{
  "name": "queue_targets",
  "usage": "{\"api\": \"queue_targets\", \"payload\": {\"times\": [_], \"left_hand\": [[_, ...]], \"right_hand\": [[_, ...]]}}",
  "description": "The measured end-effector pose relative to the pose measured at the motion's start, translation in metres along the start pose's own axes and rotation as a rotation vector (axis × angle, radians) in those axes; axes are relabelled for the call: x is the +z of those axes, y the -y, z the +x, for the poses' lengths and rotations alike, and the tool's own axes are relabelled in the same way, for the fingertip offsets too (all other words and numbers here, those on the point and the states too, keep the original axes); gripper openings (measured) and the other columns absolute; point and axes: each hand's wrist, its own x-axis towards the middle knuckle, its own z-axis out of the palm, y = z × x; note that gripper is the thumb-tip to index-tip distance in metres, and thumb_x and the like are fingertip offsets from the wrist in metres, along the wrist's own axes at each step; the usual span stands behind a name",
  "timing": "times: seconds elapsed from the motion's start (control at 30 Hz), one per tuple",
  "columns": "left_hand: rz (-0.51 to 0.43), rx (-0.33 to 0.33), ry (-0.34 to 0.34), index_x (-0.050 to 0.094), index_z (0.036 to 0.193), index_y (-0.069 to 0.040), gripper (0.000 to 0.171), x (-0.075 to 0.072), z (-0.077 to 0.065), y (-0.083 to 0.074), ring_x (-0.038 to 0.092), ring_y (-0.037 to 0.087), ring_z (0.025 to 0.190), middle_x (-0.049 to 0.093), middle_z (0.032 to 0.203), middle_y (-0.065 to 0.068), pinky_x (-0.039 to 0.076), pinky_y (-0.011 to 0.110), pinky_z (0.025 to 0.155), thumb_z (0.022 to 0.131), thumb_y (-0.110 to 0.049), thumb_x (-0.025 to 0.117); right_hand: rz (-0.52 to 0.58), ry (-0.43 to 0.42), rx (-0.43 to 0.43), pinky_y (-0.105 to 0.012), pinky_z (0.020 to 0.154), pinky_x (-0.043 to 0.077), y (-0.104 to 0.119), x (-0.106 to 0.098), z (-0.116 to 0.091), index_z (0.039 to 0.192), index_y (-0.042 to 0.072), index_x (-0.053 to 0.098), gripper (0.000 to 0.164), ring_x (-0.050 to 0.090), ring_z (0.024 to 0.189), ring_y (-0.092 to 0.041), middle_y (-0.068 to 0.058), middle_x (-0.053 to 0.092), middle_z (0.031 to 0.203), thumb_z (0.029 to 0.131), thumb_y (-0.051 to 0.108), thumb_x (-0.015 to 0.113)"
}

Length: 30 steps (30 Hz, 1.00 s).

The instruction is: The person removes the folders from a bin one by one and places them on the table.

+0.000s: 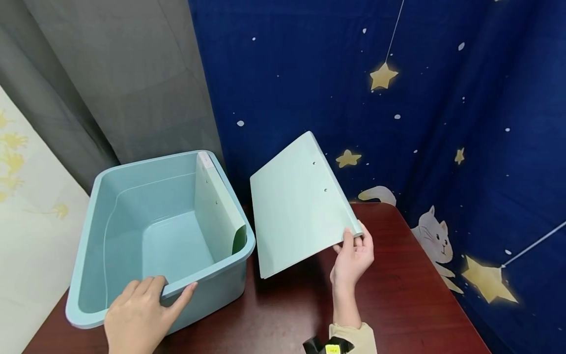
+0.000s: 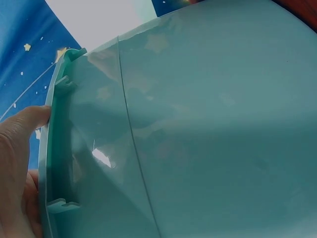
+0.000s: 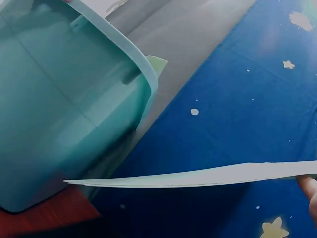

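Observation:
A light blue plastic storage bin [image 1: 161,162] stands at the left of the table. My left hand [image 1: 137,309] grips its near rim, thumb on the outer side; the left wrist view shows the bin's outer wall [image 2: 208,99] beside this hand. A pale green ring binder [image 1: 294,206] is held tilted above the table, right of the bin. My right hand [image 1: 353,255] pinches it by the lower corner at its spine. Edge-on, the binder [image 3: 198,177] appears in the right wrist view. A second pale binder [image 1: 216,211] stands inside the bin against its right wall.
The dark red wooden table [image 1: 411,295] carries the bin. Behind it hang a grey curtain [image 1: 132,73] and a blue curtain [image 1: 300,73] with stars and a cat. White patterned fabric [image 1: 31,236] hangs at the left.

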Motion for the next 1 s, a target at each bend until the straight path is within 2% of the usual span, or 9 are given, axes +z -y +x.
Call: {"api": "queue_targets", "payload": {"times": [0.2, 0.4, 0.57, 0.8, 1.0], "left_hand": [[0.002, 0.0, 0.005, 0.032, 0.05, -0.01, 0.065, -0.001, 0.0, 0.0, 0.022, 0.015, 0.041, 0.024, 0.044, -0.003, 0.011, 0.023, 0.04, 0.079, -0.068, 0.039], [-0.001, 0.003, 0.0, 0.033, 0.051, -0.01, 0.065, -0.001, 0.0, 0.0, 0.023, 0.015, 0.04, 0.025, 0.044, -0.003, 0.012, 0.023, 0.04, 0.079, -0.067, 0.04], [-0.003, 0.01, -0.015, 0.032, 0.051, -0.01, 0.064, -0.001, 0.001, 0.0, 0.023, 0.015, 0.04, 0.025, 0.044, -0.003, 0.012, 0.023, 0.04, 0.079, -0.067, 0.041], [0.0, 0.007, -0.007, 0.031, 0.051, -0.011, 0.064, -0.001, 0.001, 0.0, 0.022, 0.015, 0.04, 0.024, 0.044, -0.003, 0.011, 0.023, 0.04, 0.079, -0.067, 0.04], [-0.002, 0.018, -0.033, 0.028, 0.05, -0.012, 0.063, -0.001, 0.003, -0.002, 0.02, 0.014, 0.04, 0.02, 0.045, -0.006, 0.01, 0.023, 0.041, 0.08, -0.066, 0.041]], "right_hand": [[-0.014, -0.03, 0.027, -0.027, 0.058, 0.052, -0.006, -0.005, -0.006, 0.119, -0.003, 0.051, 0.032, 0.065, 0.083, -0.018, -0.016, 0.061, 0.104, 0.088, 0.001, 0.055], [-0.021, -0.051, 0.049, -0.026, 0.057, 0.052, -0.014, -0.011, -0.01, 0.12, -0.007, 0.048, 0.034, 0.065, 0.081, -0.016, -0.014, 0.063, 0.102, 0.087, 0.0, 0.054], [-0.023, -0.07, 0.076, -0.027, 0.056, 0.052, -0.022, -0.016, -0.014, 0.12, -0.005, 0.049, 0.033, 0.065, 0.082, -0.016, -0.014, 0.062, 0.101, 0.088, -0.001, 0.054], [-0.05, -0.096, 0.081, -0.022, 0.048, 0.049, -0.028, -0.018, -0.019, 0.117, -0.002, 0.052, 0.031, 0.063, 0.071, -0.011, -0.009, 0.064, 0.095, 0.086, -0.003, 0.054], [-0.064, -0.094, 0.091, -0.022, 0.048, 0.049, -0.033, -0.021, -0.025, 0.117, -0.003, 0.052, 0.032, 0.063, 0.069, -0.01, -0.008, 0.065, 0.095, 0.086, -0.004, 0.055]]}}
